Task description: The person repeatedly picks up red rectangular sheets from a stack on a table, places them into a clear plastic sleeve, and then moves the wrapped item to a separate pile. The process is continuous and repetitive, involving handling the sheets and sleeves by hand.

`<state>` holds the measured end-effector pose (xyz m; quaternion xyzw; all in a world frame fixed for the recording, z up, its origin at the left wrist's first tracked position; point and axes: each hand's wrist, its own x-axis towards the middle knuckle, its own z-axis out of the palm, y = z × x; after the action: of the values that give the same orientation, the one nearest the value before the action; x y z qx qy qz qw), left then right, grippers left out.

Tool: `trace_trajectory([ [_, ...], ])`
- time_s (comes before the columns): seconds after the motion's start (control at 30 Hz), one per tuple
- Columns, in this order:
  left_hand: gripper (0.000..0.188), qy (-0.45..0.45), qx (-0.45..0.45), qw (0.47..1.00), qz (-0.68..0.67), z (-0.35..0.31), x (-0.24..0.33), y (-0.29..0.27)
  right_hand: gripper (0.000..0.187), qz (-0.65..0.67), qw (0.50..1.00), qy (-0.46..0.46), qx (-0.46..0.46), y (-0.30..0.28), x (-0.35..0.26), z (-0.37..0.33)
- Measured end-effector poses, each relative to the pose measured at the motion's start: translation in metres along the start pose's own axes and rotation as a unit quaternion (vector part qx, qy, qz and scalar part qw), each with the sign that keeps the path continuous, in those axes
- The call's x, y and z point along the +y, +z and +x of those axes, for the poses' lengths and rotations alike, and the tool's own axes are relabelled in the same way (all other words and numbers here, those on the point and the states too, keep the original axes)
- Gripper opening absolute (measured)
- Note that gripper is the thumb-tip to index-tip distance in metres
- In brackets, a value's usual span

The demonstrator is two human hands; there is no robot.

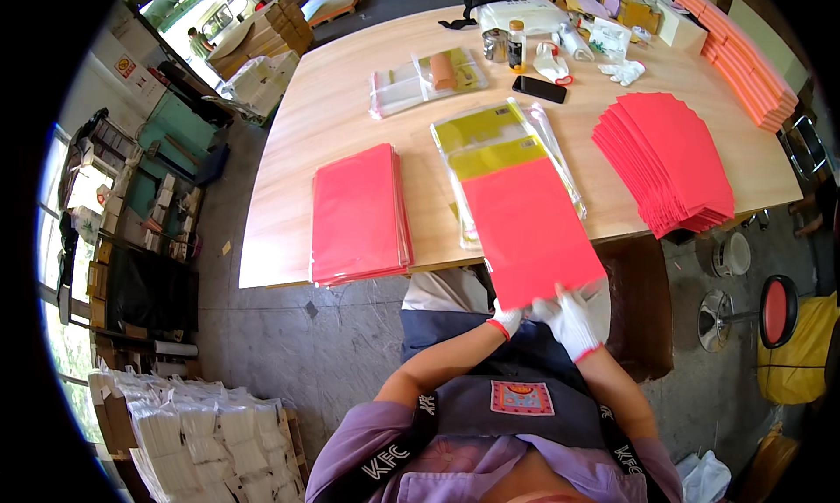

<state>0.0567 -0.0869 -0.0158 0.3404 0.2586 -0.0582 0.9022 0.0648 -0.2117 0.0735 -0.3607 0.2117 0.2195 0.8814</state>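
A red sheet [529,232] reaches from my lap up over the table edge. Its far end lies over a stack of clear plastic sleeves with olive-yellow bands [481,131]. At the sheet's near left corner, my left hand [506,317], in a white glove with a red cuff, is closed on the edge. My right hand [573,321], gloved alike and slightly blurred, grips the near right part, fingers partly on top. To the left lies a neat stack of red sheets in clear sleeves [359,214]. On the right is a fanned pile of red sheets [665,157].
Farther back are bundled clear sleeves [394,87] with a brown roll [443,71], a black phone [539,88], a bottle [516,48], a metal can [495,45] and a loose glove [623,72]. Orange-pink stacks [735,61] line the far right. A stool [777,310] stands right.
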Motion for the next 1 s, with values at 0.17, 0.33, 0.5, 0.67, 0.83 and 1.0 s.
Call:
trace_trajectory([
  [0.17, 0.013, 0.123, 0.063, 0.984, 0.115, 0.034, 0.003, -0.008, 0.034, 0.144, 0.973, 0.062, -0.166, 0.006, 0.008, 0.058],
  [0.33, 0.018, -0.029, -0.001, 0.995, 0.091, -0.022, 0.063, 0.000, 0.022, -0.328, 0.927, -0.015, -0.182, 0.023, -0.007, 0.026],
  [0.5, 0.019, 0.033, 0.026, 0.970, 0.239, -0.034, 0.105, -0.022, 0.012, -0.736, 0.574, -0.302, -0.192, 0.063, -0.001, 0.029],
  [0.67, 0.016, 0.064, -0.003, 0.971, 0.231, -0.028, 0.109, -0.039, 0.015, -0.851, 0.362, -0.334, -0.180, 0.081, 0.017, 0.041],
  [0.83, 0.015, 0.054, -0.005, 0.972, 0.230, -0.029, 0.115, -0.039, 0.012, -0.765, 0.522, -0.275, -0.259, 0.086, 0.005, 0.038],
  [1.0, 0.023, 0.094, 0.023, 0.964, 0.249, -0.041, 0.121, -0.041, 0.013, -0.076, 0.984, -0.153, -0.051, -0.041, -0.094, 0.061],
])
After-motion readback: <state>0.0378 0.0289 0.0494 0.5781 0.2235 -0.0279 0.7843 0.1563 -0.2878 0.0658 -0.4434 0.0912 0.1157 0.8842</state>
